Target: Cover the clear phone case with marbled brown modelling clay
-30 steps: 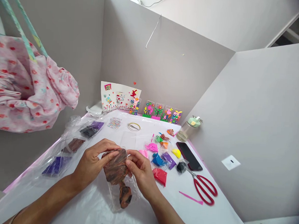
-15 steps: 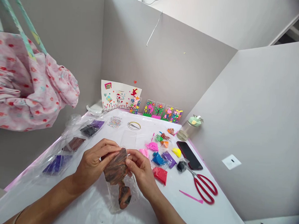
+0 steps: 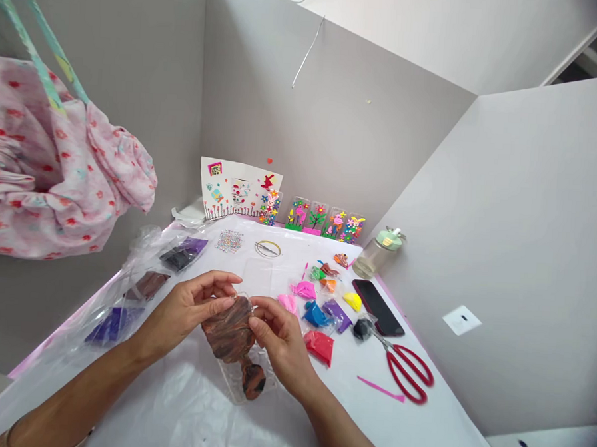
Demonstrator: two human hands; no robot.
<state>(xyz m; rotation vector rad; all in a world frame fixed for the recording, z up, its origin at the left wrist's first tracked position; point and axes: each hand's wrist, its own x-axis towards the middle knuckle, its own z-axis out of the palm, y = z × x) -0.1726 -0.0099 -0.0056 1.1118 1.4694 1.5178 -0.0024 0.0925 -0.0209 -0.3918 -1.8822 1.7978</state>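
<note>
Pink floral cloth bag (image 3: 71, 178) w/ mint straps hangs L, by grey wall (image 3: 167, 110). Wht drawing sheet (image 3: 230, 196) leans on back wall (image 3: 353, 130), row of decorated clear panels (image 3: 317, 215) to its R. Bent wire (image 3: 307, 56) up top, tiny red heart (image 3: 270, 160) just above sheet. R side of tbl (image 3: 329, 408): bottle (image 3: 372, 259) w/ grn lid, dk phone (image 3: 380, 309), red-hdl scissors (image 3: 390, 349) near it. Wht plate (image 3: 462, 320) on R wall (image 3: 528, 229).

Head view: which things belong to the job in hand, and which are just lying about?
In the job:
marbled brown piece, touched by the left hand and right hand
transparent case against it
probably also the coloured packets and scissors

Probably just about:
phone
bottle
hanging pink cloth
</note>
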